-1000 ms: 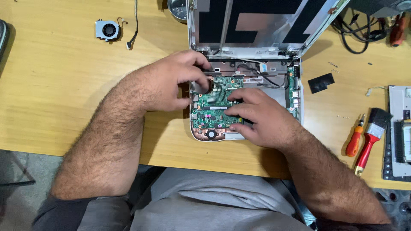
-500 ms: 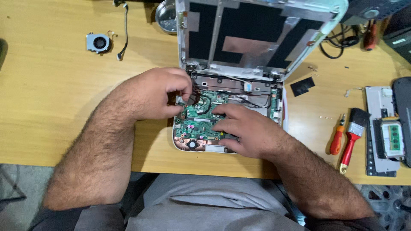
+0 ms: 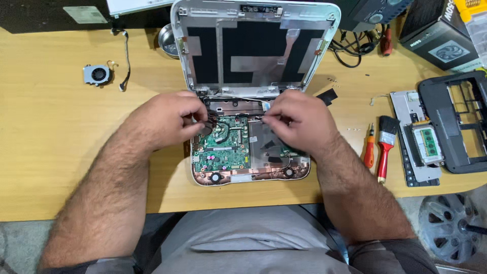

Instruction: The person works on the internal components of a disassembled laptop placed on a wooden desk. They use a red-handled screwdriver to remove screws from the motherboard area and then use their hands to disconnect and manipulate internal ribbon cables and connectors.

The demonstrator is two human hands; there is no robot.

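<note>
A small opened laptop (image 3: 253,175) lies on the wooden table (image 3: 45,137), its bare lid back (image 3: 253,45) standing up and its green circuit board (image 3: 225,149) exposed. My left hand (image 3: 170,119) rests at the board's upper left, fingertips pinched on a thin dark cable (image 3: 238,116) near the hinge. My right hand (image 3: 299,122) is over the right half of the base, fingers pinched on the same cable run. The cable stretches between both hands along the hinge edge.
A small cooling fan (image 3: 97,74) with its wire lies at the far left. A red screwdriver (image 3: 369,149) and a red-handled brush (image 3: 385,147) lie right of the laptop. Further right are a keyboard part (image 3: 411,152), a dark plastic frame (image 3: 454,122) and boxes (image 3: 436,30).
Both hands moved up off the board toward the hinge; the right hand shifted from the board's middle to the right half. The view also moved down and nearer.
</note>
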